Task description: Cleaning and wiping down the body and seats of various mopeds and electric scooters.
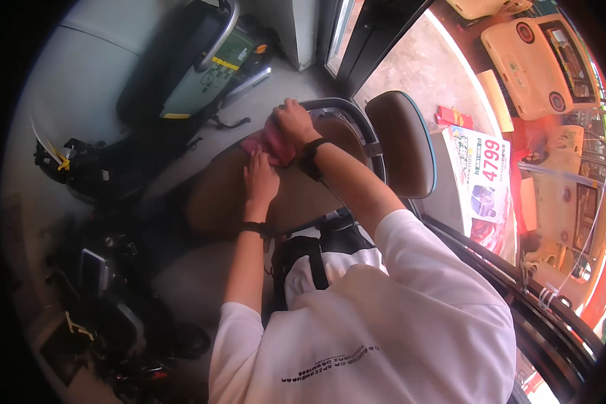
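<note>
A crumpled red cloth (279,145) lies bunched on the long brown seat (296,195) of what looks like an electric scooter. My right hand (294,122) grips the cloth's upper part, close to the black rail (372,131) that curves round the seat's rear. Lower and to the left, my left hand (261,176) has its fingertips on the cloth's near edge, pinching it. Some of the cloth is hidden under my fingers. Beyond the rail stands a brown padded backrest (394,141) with a teal edge.
Another scooter in dark green (202,84) stands at the upper left. Dark scooter parts, including handlebars and a display (94,271), fill the shaded left side. At the right is a glass front with a black frame (377,40); past it, cream-coloured vehicles (528,64) are visible.
</note>
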The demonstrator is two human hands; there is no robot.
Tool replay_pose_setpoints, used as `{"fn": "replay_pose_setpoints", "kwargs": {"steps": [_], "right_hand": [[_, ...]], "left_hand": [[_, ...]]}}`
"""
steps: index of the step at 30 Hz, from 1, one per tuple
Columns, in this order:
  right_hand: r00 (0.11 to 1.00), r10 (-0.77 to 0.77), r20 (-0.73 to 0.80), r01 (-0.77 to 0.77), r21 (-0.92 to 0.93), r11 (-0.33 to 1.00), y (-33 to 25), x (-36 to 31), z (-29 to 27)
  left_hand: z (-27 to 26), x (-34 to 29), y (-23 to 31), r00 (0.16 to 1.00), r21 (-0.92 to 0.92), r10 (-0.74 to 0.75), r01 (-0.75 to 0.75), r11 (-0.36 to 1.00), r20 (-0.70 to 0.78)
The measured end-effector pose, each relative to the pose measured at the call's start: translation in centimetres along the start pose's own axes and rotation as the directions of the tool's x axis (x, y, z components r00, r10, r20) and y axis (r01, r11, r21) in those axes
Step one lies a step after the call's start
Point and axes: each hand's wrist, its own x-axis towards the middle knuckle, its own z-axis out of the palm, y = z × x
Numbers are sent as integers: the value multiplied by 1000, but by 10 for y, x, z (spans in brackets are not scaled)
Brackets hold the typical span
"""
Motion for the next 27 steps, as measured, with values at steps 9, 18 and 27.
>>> {"fn": "replay_pose_setpoints", "kwargs": {"steps": [9, 18, 27], "right_hand": [[979, -49, -200, 44, -30, 999, 48, -23, -42], [979, 111, -172, -153, -252, 955, 90, -53, -62], [989, 114, -95, -120, -63, 991, 62, -43, -59]], "left_hand": [[8, 24, 30, 981, -139, 180, -168, 976, 78], [27, 49, 91, 923, -150, 382, -386, 910, -56], [12, 9, 42, 938, -140, 342, -347, 927, -65]]}}
